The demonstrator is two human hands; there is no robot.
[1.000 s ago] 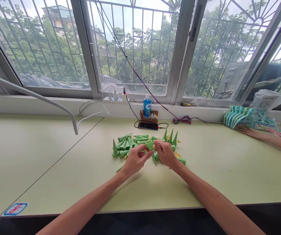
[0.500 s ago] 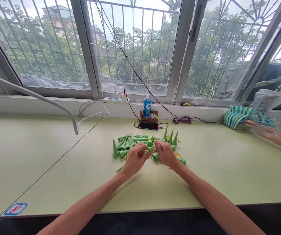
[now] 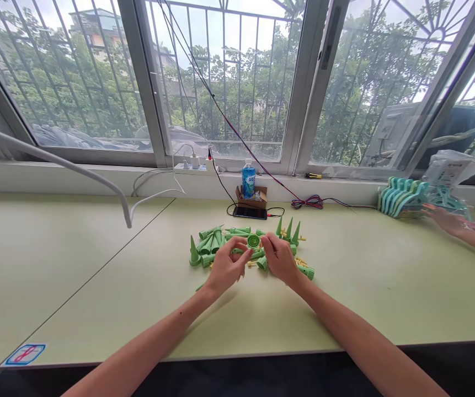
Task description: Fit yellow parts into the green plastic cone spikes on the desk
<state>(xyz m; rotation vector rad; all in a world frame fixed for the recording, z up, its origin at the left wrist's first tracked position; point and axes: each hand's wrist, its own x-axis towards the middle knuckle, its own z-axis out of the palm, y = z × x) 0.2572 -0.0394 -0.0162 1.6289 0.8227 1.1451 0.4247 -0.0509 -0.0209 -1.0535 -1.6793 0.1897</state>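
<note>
A green plastic watering spike (image 3: 253, 241) is raised over the pile, its round open end turned toward me. My left hand (image 3: 229, 266) grips it from the left, thumb and fingers at its rim. Against its right side my right hand (image 3: 279, 258) is closed, fingers curled; what they pinch is hidden. Beneath and around both hands lie several more green spikes (image 3: 216, 240), some on their sides. One spike (image 3: 195, 252) stands point up at the left, and several upright spikes (image 3: 289, 229) stand at the right. Small yellow plastic pieces (image 3: 301, 262) lie among them.
A phone (image 3: 249, 213) on a cable lies behind the pile, before a cardboard box (image 3: 262, 197) and a blue bottle (image 3: 249, 179). Coiled wire (image 3: 308, 202) is to the right. Another person's hand (image 3: 444, 219) reaches by green and blue hangers (image 3: 400, 197). A white cable (image 3: 96, 173) hangs left.
The held spike's opening has tilted slightly, and my left fingers have shifted their grip on it. My right hand stays almost in place. The other person's hand has moved slightly right.
</note>
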